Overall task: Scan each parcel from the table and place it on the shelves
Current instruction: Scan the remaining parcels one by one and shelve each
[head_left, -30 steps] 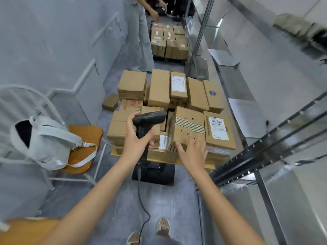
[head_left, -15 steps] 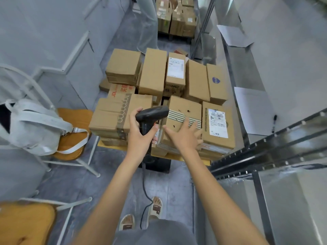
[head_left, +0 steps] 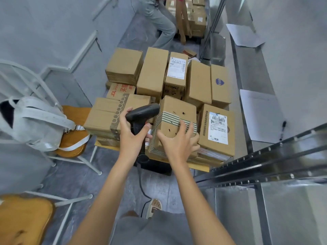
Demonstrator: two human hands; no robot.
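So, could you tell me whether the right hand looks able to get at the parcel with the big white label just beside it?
Probably yes: the right hand rests on the striped parcel, and the labelled parcel lies right beside it, uncovered.

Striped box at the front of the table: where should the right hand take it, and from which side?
Take the striped box by its near right corner, from the front-right, where the right hand already lies. It stands tilted above its neighbours, so that corner is free. The left hand with the scanner blocks the left side.
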